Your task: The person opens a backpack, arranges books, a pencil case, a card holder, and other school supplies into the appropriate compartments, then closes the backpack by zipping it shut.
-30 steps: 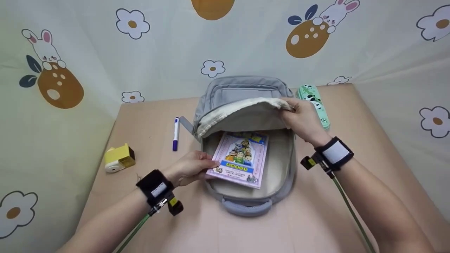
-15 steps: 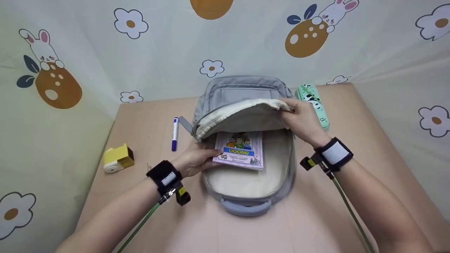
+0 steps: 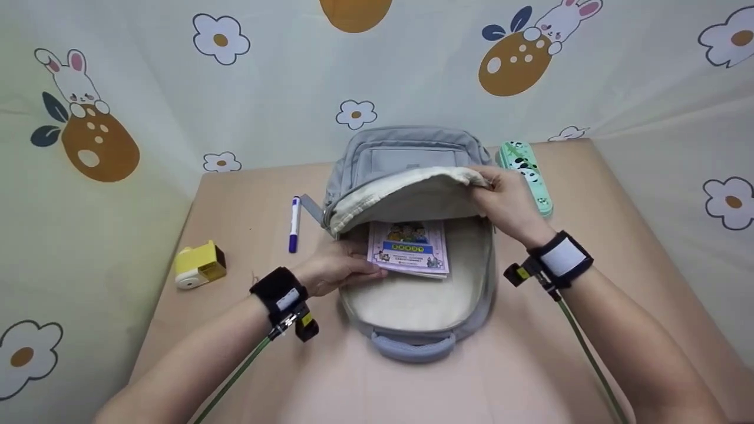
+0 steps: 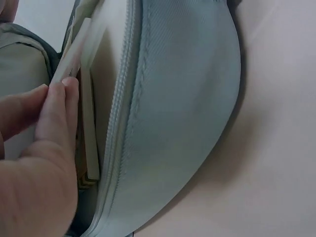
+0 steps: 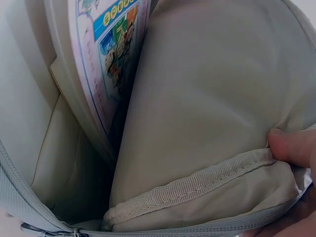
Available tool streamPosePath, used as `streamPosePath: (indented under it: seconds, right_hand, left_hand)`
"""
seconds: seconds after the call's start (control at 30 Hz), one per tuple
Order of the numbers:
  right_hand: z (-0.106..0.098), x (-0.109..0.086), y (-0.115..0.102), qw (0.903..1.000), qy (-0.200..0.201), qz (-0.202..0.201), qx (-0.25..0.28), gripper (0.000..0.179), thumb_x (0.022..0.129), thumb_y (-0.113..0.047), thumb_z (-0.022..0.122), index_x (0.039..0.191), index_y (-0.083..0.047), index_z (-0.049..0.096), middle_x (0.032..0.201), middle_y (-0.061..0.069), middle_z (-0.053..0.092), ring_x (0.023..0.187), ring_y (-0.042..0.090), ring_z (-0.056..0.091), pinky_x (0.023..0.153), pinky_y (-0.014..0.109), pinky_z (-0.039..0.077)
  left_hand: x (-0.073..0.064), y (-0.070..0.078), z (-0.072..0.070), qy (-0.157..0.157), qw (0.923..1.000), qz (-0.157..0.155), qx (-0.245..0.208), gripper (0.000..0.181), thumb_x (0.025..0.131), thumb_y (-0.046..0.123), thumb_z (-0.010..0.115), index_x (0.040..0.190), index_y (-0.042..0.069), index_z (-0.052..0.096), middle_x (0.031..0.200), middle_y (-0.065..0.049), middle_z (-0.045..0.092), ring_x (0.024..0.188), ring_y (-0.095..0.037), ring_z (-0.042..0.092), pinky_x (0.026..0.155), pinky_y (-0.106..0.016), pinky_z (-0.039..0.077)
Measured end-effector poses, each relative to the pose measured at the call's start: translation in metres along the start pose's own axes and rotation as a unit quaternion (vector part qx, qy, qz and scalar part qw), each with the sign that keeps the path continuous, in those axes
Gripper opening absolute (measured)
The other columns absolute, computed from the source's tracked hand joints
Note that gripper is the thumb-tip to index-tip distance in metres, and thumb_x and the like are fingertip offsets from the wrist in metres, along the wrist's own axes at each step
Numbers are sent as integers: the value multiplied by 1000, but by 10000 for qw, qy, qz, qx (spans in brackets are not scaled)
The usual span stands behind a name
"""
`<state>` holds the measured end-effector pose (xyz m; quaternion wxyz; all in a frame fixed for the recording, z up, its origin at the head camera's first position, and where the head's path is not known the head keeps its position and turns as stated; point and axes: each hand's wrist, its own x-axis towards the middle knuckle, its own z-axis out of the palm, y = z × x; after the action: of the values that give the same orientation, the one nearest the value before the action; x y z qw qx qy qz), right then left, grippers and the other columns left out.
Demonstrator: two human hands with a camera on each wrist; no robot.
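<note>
A grey backpack (image 3: 484, 288) lies on the table with its main compartment unzipped. My right hand (image 3: 509, 200) grips the edge of its front flap (image 3: 430, 194) and holds it raised; in the right wrist view the thumb (image 5: 291, 148) presses the lining. My left hand (image 3: 333, 268) pinches a pink picture book (image 3: 412, 259) at its lower left corner. The book's upper part is hidden beneath the flap. In the left wrist view, thumb and fingers hold the thin book (image 4: 74, 57) edge-on, above another thick stack of pages (image 4: 89, 133) inside the bag.
Left of the backpack are a purple-and-white marker (image 3: 294, 225) and a yellow pencil sharpener (image 3: 200, 265). A green panda pencil case (image 3: 539, 191) lies to the right, behind my right hand. The bag's handle (image 3: 413, 347) faces me.
The picture book has slid away from me, deeper under the flap, and its lower edge has moved up. My left hand has followed forward and right. The right hand keeps its place.
</note>
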<state>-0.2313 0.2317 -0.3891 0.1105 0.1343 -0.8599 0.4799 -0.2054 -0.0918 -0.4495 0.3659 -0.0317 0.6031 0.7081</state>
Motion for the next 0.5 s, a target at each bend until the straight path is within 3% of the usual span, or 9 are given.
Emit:
streamPosePath:
  seconds: [0.1,0.27,0.5]
  right_hand:
    - [0,-1,0,10000,6,21,11,40,90,6,58,121,-13,76,111,5,74,89,18,62,75,23,52]
    - [0,-2,0,10000,-16,7,42,39,91,6,58,118,-14,77,108,4,74,87,18,61,74,23,52]
    - [0,-3,2,10000,-18,-41,-44,40,90,6,58,120,-13,76,116,3,74,96,15,65,85,24,54]
  left_hand:
    - [4,0,0,221,9996,-151,-129,38,94,-14,60,131,-17,51,112,-29,69,99,-33,74,91,-33,56]
    - [10,0,-3,498,9976,-174,456,27,100,-1,61,121,-17,57,90,-23,73,75,-23,76,76,-30,60]
    - [8,3,-10,372,9954,-381,796,33,100,0,60,128,-18,53,93,-23,73,75,-22,75,76,-32,60]
